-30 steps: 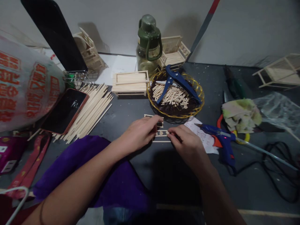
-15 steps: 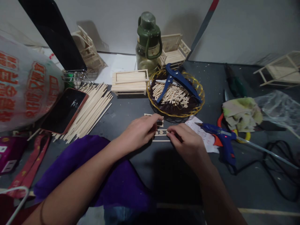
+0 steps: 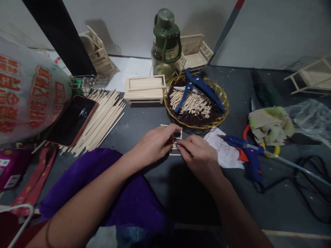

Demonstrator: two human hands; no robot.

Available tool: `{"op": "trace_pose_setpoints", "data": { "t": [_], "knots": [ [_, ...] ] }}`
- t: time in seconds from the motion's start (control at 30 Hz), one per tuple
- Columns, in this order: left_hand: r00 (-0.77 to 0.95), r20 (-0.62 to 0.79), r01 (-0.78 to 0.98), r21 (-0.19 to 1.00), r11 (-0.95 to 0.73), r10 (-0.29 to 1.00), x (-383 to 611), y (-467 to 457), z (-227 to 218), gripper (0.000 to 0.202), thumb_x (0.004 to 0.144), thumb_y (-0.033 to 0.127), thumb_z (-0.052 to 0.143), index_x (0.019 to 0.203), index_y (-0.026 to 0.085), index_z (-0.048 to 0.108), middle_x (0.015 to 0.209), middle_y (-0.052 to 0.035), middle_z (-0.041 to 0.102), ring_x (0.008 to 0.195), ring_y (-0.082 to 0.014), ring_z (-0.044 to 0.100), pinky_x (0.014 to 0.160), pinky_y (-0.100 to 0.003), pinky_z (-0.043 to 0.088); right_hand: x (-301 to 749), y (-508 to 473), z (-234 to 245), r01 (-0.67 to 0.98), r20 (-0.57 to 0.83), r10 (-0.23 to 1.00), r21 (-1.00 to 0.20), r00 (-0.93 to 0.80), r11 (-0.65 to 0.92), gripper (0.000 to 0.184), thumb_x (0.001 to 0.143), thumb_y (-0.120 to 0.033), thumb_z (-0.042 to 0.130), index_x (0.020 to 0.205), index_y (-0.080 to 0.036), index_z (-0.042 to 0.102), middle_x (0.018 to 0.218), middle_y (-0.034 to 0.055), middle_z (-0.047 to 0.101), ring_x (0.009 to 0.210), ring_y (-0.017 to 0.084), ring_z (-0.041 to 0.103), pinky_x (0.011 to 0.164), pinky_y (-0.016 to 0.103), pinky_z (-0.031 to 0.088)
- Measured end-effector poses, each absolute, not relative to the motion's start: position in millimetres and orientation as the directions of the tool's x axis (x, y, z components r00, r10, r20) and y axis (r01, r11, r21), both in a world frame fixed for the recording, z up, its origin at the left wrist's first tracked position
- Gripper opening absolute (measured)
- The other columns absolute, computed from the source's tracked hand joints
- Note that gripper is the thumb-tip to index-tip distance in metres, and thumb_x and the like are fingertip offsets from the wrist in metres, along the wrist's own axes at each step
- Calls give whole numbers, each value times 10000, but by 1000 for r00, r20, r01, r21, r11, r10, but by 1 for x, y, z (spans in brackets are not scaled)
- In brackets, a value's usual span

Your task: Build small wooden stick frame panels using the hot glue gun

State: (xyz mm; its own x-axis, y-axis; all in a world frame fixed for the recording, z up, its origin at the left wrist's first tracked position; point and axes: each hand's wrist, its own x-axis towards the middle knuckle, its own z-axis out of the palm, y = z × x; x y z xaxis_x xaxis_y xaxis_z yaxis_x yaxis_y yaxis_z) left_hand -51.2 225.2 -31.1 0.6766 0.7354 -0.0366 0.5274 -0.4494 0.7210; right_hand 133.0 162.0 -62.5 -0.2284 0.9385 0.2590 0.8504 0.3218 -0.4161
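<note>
While left hand [image 3: 157,144] clasps stick frame [image 3: 174,146] near basket [image 3: 193,119], right hand [image 3: 203,157] hides its grip.

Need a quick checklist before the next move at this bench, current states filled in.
1. Left hand at the small stick frame: ok, fingers at its left end.
2. Right hand grip: cannot tell; fingertips are at the frame, but whether they pinch a piece is hidden.
3. Whole frame visible: not ok, the hands cover both ends.
4. Glue gun clear of the hands: ok, lies apart, right of the right hand, red light showing.
5. Glue gun nozzle temperature: cannot tell.
6. Blue-handled cutter stowed: ok, resting in the yellow-rimmed basket.
</note>
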Motion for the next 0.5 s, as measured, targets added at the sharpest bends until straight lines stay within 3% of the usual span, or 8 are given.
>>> {"op": "trace_pose_setpoints", "data": {
  "t": [0.5],
  "knots": [
    [681, -8, 508, 725, -465, 732, -51, 224, -34, 386, 872, 109, 533, 1241, 207, 475, 971, -43, 674, 914, -192, 630, 773, -295, 472, 134, 163, -57, 814, 265, 944, -493, -197, 309, 171, 932, -208, 560, 992, -163, 713, 829, 45, 648, 803, 179, 605, 711, 293, 457]
  ]
}}
